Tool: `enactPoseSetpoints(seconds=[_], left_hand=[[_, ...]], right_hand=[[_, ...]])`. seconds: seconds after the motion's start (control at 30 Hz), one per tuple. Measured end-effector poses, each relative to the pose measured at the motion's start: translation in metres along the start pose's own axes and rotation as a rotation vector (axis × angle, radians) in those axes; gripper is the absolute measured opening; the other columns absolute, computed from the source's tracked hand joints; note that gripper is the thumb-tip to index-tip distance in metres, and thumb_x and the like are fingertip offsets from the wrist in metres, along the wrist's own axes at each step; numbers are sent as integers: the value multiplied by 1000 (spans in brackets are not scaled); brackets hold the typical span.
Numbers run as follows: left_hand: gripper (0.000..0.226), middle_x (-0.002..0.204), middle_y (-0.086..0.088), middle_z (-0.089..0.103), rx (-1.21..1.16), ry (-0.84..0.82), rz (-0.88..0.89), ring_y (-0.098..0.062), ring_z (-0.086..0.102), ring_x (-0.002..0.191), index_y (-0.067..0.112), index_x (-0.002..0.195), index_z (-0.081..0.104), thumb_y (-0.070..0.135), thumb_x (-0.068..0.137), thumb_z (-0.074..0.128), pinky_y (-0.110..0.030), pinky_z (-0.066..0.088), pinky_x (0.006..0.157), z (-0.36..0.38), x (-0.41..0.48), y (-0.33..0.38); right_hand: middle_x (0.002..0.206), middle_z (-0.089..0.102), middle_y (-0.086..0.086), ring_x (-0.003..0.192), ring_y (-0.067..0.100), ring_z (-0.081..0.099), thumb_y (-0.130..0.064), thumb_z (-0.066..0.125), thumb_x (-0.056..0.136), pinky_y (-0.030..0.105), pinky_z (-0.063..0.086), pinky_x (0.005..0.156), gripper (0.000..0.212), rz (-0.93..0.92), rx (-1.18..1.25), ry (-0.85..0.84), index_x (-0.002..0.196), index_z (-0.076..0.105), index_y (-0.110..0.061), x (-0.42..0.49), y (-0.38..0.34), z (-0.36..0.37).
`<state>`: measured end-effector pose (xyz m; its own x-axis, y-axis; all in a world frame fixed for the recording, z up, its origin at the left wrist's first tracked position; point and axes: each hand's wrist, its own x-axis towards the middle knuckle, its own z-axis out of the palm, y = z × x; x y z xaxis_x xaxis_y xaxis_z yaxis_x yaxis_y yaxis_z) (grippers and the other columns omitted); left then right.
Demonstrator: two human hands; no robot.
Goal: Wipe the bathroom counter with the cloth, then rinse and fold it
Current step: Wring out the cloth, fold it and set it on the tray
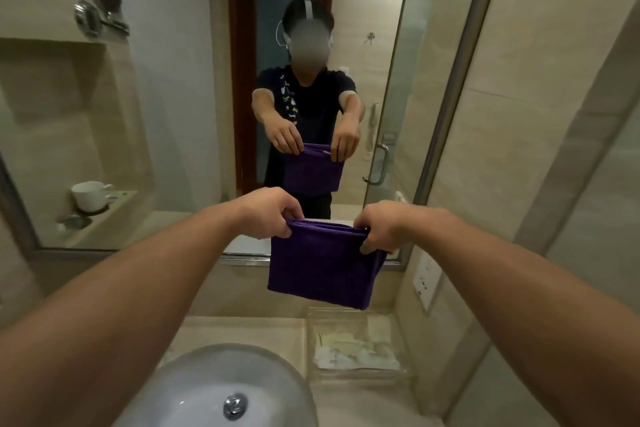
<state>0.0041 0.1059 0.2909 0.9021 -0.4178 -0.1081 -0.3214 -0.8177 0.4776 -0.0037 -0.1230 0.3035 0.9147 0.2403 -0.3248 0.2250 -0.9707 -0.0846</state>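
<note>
Two hands hold the cloth [322, 270] up at arm's length. The left hand [266, 215] pinches its upper left corner between curled fingers [294, 213] and thumb; the right hand [384, 232] pinches the upper right corner the same way. The cloth is deep purple and folded into several layers that show along the top edge. It hangs as a rough square, clear of every surface, above the rear of the desk [242, 329].

Below, a white basin [194, 378] is sunk in the desk, with a chrome drain [235, 406] at its centre. Right of it, a clear tray [356, 374] holds pale packets, kind not legible. Behind stands a mirror [173, 114]. It reflects a white cup [90, 196] on a niche ledge; the cup's contents cannot be determined.
</note>
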Motion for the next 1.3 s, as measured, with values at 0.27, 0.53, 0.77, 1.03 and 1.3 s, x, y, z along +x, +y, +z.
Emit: enactPoseSetpoints(seconds=[0.27, 0.53, 0.77, 1.03, 1.3], left_hand=[[29, 97, 10, 68, 66, -91, -36, -5, 62, 88, 23, 115, 69, 9, 90, 65, -17, 46, 70, 73, 91, 14], [29, 103, 6, 68, 93, -80, -29, -12, 61, 94, 24, 113, 71, 11, 88, 65, -23, 44, 78, 158, 152, -20], [27, 95, 7, 69, -45, 17, -129, -13, 62, 89, 24, 104, 74, 7, 86, 62, -27, 47, 76, 224, 195, -54], [29, 107, 1, 71, -83, 430, -43, -18, 63, 100, 20, 113, 74, 7, 90, 61, -31, 49, 92, 242, 208, -54], [37, 98, 6, 67, -7, 344, 83, -16, 55, 96, 21, 101, 74, 4, 68, 70, -35, 56, 72, 372, 146, -112]], right_hand=[[89, 67, -4, 83, 15, 66, -23, 68, 89, 33, 59, 76, 24, 33, -61, -58, 113, 71, -23, 56, 85, 40], [103, 66, 4, 87, 23, 63, -14, 57, 91, 34, 54, 72, 23, 77, -83, -62, 111, 68, -18, 113, 131, 121], [107, 66, 8, 94, 25, 63, -14, 61, 92, 36, 56, 79, 24, 182, -25, 1, 114, 69, -17, 158, 150, 166], [102, 68, 7, 92, 27, 65, -12, 59, 92, 34, 49, 74, 23, 204, -8, 299, 112, 67, -22, 161, 159, 180], [93, 63, 9, 83, 35, 65, -4, 68, 74, 41, 54, 63, 23, 107, 36, 165, 95, 66, -15, 137, 158, 334]])
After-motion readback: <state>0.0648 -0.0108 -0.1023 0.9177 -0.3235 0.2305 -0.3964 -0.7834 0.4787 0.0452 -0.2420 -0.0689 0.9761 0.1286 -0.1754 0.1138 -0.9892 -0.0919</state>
